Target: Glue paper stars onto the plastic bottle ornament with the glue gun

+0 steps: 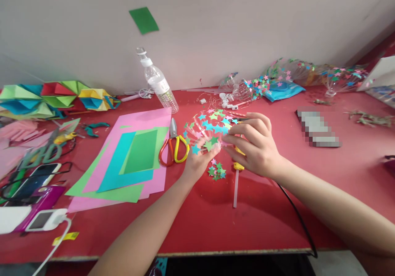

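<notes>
My left hand (200,160) is closed around the base of a clear plastic piece cut into strips, with blue, green and pink paper stars (212,125) on it. The fingers of my right hand (256,142) are bent together at its right edge; whatever lies between the fingertips is too small to make out. Below the hands, a small pile of loose paper stars (217,171) rests on the red table (197,222). Partly hidden under my right hand lies a yellow glue gun (238,166) with a glue stick (235,191) sticking out.
Scissors (174,144) with red and yellow handles lie beside stacked coloured paper (123,185). A clear bottle (160,86) stands near the wall. Star-covered plastic pieces (280,76) line the back right. A phone (319,129) lies right; a black cable (298,210) crosses the front.
</notes>
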`<state>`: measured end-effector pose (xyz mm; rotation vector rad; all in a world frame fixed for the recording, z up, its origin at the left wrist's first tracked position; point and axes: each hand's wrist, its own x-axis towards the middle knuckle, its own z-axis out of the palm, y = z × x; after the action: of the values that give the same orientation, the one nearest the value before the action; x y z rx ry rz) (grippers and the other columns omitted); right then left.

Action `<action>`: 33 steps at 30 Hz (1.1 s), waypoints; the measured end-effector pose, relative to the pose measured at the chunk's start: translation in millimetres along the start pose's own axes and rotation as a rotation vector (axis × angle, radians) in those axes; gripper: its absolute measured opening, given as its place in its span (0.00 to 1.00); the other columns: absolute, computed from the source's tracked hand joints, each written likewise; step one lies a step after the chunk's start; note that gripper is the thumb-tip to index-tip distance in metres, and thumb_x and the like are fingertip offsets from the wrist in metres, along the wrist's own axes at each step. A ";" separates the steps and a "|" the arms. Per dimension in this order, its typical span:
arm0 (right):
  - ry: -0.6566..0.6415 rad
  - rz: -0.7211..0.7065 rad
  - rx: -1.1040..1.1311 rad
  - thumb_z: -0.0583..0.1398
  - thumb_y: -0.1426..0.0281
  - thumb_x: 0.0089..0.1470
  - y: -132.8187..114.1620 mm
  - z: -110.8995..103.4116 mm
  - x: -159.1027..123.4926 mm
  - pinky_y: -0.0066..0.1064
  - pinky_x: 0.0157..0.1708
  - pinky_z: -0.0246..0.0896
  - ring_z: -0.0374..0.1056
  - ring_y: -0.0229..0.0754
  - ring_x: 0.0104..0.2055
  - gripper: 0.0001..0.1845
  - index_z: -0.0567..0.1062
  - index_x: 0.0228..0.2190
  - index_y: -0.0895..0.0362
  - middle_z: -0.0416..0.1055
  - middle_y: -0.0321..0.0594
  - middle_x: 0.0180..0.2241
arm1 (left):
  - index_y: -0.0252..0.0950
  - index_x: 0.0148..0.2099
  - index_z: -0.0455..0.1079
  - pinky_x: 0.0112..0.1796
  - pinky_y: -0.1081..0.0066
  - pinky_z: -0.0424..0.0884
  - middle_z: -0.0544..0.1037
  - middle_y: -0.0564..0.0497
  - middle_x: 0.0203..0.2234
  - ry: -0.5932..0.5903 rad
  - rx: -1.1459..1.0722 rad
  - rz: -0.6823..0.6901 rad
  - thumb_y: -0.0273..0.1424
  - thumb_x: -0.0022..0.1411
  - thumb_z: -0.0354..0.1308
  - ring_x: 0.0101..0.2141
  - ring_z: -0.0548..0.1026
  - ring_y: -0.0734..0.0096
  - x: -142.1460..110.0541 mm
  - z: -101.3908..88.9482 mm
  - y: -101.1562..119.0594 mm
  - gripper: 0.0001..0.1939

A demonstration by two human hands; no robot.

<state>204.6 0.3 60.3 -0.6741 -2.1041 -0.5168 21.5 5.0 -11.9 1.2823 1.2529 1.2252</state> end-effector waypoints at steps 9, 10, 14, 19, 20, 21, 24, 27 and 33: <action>0.014 0.021 0.012 0.61 0.70 0.53 -2.4 -0.9 1.1 0.46 0.52 0.59 0.63 0.43 0.43 0.13 0.69 0.42 0.54 0.70 0.41 0.40 | 0.37 0.43 0.72 0.42 0.63 0.74 0.80 0.48 0.36 0.058 -0.004 0.051 0.35 0.53 0.64 0.40 0.78 0.60 -0.3 -3.0 -2.7 0.15; 0.033 0.010 0.021 0.61 0.70 0.53 -2.5 -0.3 0.7 0.46 0.52 0.60 0.63 0.43 0.44 0.12 0.69 0.41 0.54 0.69 0.41 0.41 | 0.38 0.43 0.71 0.43 0.62 0.73 0.80 0.47 0.37 0.086 0.002 0.058 0.35 0.53 0.64 0.42 0.78 0.59 0.3 -4.4 -3.0 0.15; 0.114 -0.039 0.014 0.62 0.71 0.51 -3.0 4.3 -2.8 0.47 0.54 0.61 0.63 0.43 0.45 0.07 0.69 0.34 0.51 0.67 0.38 0.42 | 0.39 0.44 0.71 0.47 0.61 0.72 0.79 0.47 0.39 0.154 0.026 0.068 0.36 0.51 0.65 0.46 0.77 0.58 3.5 -8.9 -3.4 0.17; 0.121 -0.024 0.001 0.64 0.71 0.49 -4.3 9.7 -8.0 0.50 0.55 0.59 0.61 0.46 0.49 0.15 0.71 0.40 0.50 0.66 0.40 0.47 | 0.38 0.43 0.71 0.48 0.61 0.71 0.79 0.46 0.39 0.152 0.025 0.067 0.37 0.52 0.65 0.47 0.76 0.57 3.7 -7.9 -3.1 0.17; 0.122 -0.017 0.013 0.64 0.71 0.49 -4.4 10.1 -8.4 0.51 0.56 0.58 0.61 0.47 0.50 0.17 0.70 0.42 0.50 0.65 0.40 0.48 | 0.38 0.43 0.71 0.49 0.60 0.71 0.79 0.46 0.40 0.151 0.025 0.069 0.37 0.52 0.65 0.47 0.76 0.57 3.1 -7.2 -3.1 0.17; 0.131 -0.012 0.029 0.64 0.71 0.48 -4.5 10.3 -8.6 0.52 0.57 0.58 0.61 0.47 0.51 0.19 0.69 0.44 0.51 0.64 0.41 0.49 | 0.38 0.44 0.71 0.49 0.60 0.71 0.79 0.46 0.41 0.151 0.025 0.072 0.37 0.51 0.65 0.47 0.76 0.57 2.4 -6.6 -3.0 0.17; 0.185 -0.003 0.071 0.64 0.71 0.48 -4.8 9.1 -7.9 0.52 0.57 0.58 0.62 0.47 0.50 0.18 0.69 0.42 0.52 0.64 0.42 0.48 | 0.37 0.45 0.71 0.50 0.60 0.70 0.78 0.45 0.44 0.156 0.027 0.087 0.36 0.51 0.65 0.48 0.75 0.57 0.9 -5.4 -2.6 0.18; 0.182 -0.019 0.052 0.64 0.72 0.48 -5.2 7.2 -7.3 0.48 0.54 0.60 0.63 0.43 0.43 0.09 0.69 0.31 0.51 0.66 0.37 0.39 | 0.38 0.45 0.71 0.50 0.60 0.70 0.79 0.46 0.42 0.160 0.025 0.083 0.35 0.52 0.65 0.47 0.76 0.58 1.3 -5.2 -2.1 0.18; 0.057 -0.072 -0.012 0.63 0.72 0.51 -6.9 9.8 -10.5 0.40 0.46 0.58 0.57 0.39 0.34 0.04 0.72 0.28 0.51 0.67 0.34 0.30 | 0.36 0.46 0.70 0.47 0.62 0.72 0.79 0.45 0.42 0.172 -0.006 0.056 0.36 0.51 0.64 0.46 0.76 0.58 2.3 -4.5 -1.9 0.19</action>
<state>199.7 -2.3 45.4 -0.5851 -2.0792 -0.5825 16.8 7.3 -13.4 1.2355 1.3412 1.4028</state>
